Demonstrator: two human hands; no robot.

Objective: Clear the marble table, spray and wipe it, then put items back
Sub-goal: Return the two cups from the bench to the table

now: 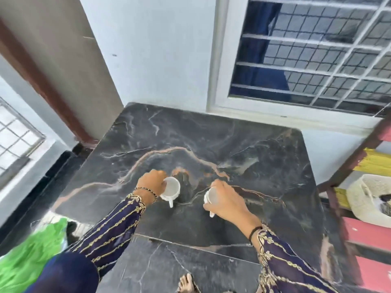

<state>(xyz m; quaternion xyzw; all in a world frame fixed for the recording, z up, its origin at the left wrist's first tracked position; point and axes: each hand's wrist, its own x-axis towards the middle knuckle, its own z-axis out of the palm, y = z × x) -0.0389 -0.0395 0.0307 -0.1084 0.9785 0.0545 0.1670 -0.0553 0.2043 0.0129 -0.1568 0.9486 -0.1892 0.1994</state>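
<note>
The dark marble table [222,144] with pale and orange veins fills the middle of the view. Two white cups stand on it near its front half. My left hand [151,183] grips the rim of the left white cup [171,190], whose handle points toward me. My right hand [227,200] covers and holds the right white cup [211,196] from above; only its left side and handle show. Both cups look empty and upright, resting on or just at the table surface.
A wall and a barred window [306,56] stand behind the table. A painted wooden bench [368,233] at the right carries a white woven basket [368,199]. Green cloth [31,254] lies at the lower left. My bare foot [187,283] shows on the dark floor.
</note>
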